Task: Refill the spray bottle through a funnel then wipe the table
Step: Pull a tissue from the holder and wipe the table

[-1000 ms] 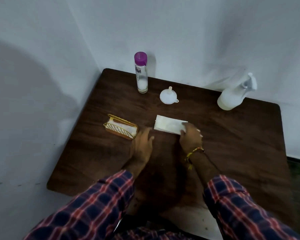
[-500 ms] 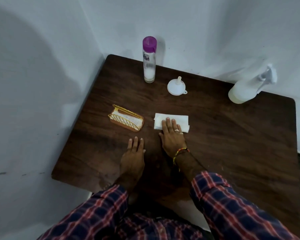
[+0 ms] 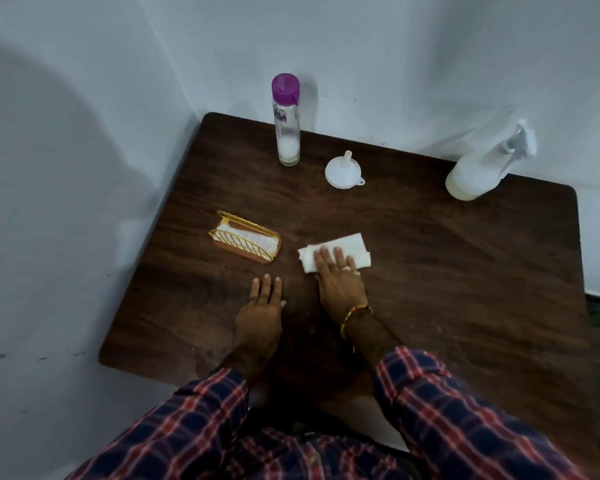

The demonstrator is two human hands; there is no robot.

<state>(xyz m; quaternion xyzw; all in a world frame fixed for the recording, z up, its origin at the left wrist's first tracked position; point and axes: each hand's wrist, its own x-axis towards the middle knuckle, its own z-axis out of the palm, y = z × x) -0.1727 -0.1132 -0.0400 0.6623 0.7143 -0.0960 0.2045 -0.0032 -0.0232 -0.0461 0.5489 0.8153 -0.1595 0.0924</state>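
The right hand (image 3: 338, 285) lies flat w/ fingers stretched out, palm down, pressing on the near part of a white tissue (image 3: 336, 251); it does not close around it, only pushes it onto the brown table (image 3: 447, 271). The tissue sticks out beyond the fingertips, twd the wall, and a bit to both sides. The left hand (image 3: 262, 311) is also flat and open on the bare wood, holding nothing, just beside the right hand on its left and not touching the tissue. Beyond the left hand's fingers sits a gold tissue holder (image 3: 245, 240), near but apart. Further out from the right hand, the white funnel (image 3: 343, 169) stands mouth down, spout up. The clear bottle w/ purple cap (image 3: 286, 121) is upright left of the funnel. The spray bottle (image 3: 484, 164) is well apart, far right by the wall.
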